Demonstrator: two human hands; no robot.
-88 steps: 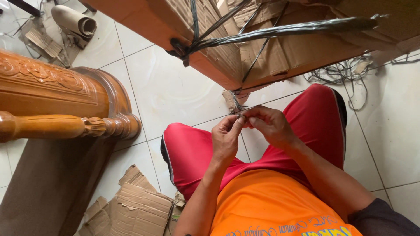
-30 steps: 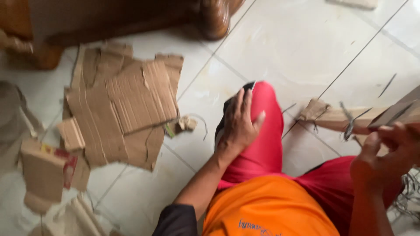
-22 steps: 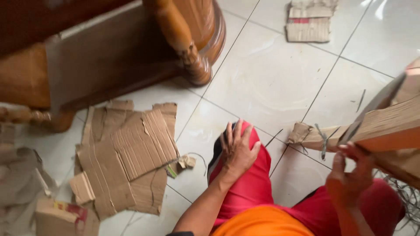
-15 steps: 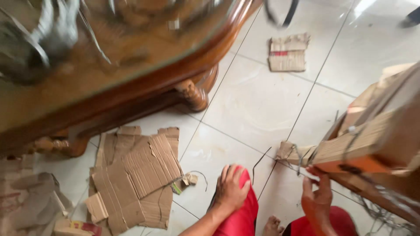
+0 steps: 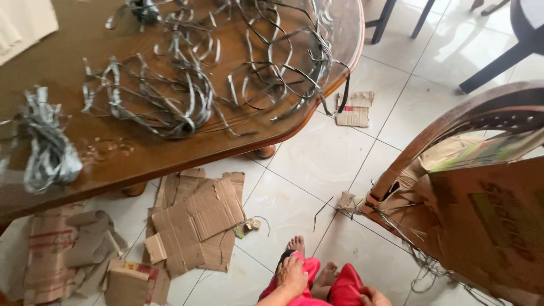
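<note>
My left hand (image 5: 293,276) lies flat on my knee, on the red trousers (image 5: 347,283), with nothing in it. Only part of my right hand (image 5: 371,296) shows at the bottom edge, by the other knee; its fingers are hidden. My bare feet (image 5: 296,245) stand on the white tile floor. To my right a wooden chair (image 5: 453,122) is wrapped in brown cardboard (image 5: 481,221), with loose grey strapping (image 5: 396,218) hanging off its lower end.
A glossy wooden table (image 5: 170,156) fills the upper left, strewn with several cut grey straps (image 5: 187,85) and a bundle of them (image 5: 48,153). Torn cardboard pieces (image 5: 195,221) lie under its edge, another scrap (image 5: 354,109) further off. Dark chair legs (image 5: 493,65) stand top right.
The view has risen and swung up from my lap to above the table. My right hand has let go of the wrapped chair and dropped to my knee; my left stays on my knee.
</note>
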